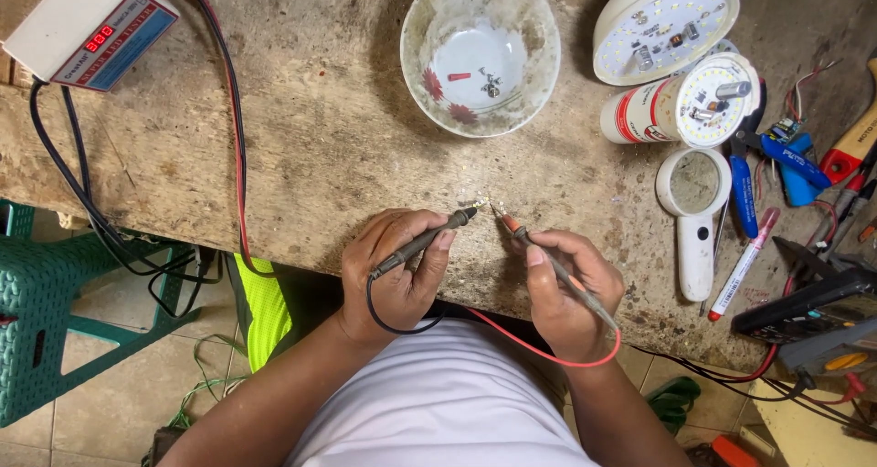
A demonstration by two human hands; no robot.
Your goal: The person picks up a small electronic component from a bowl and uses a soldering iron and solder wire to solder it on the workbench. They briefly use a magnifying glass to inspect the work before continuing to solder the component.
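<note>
My left hand point(393, 275) grips a black test probe point(429, 240) with a black lead. Its metal tip points at a tiny shiny component point(479, 199) lying on the worn wooden workbench point(320, 147). A red-tipped test probe point(539, 252) with a red lead sits in my right hand point(571, 289), its tip aimed at the same component from the right. Both tips meet at or very near the small part; contact is too fine to tell.
A white box tester point(87, 24) with a red digit display sits at the far left, leads running off it. A dirty bowl point(480, 51) holds small parts. Opened LED bulbs point(662, 24), a magnifier point(694, 202), a marker point(744, 261), pliers and a multimeter point(808, 307) crowd the right. A green stool point(55, 302) stands below left.
</note>
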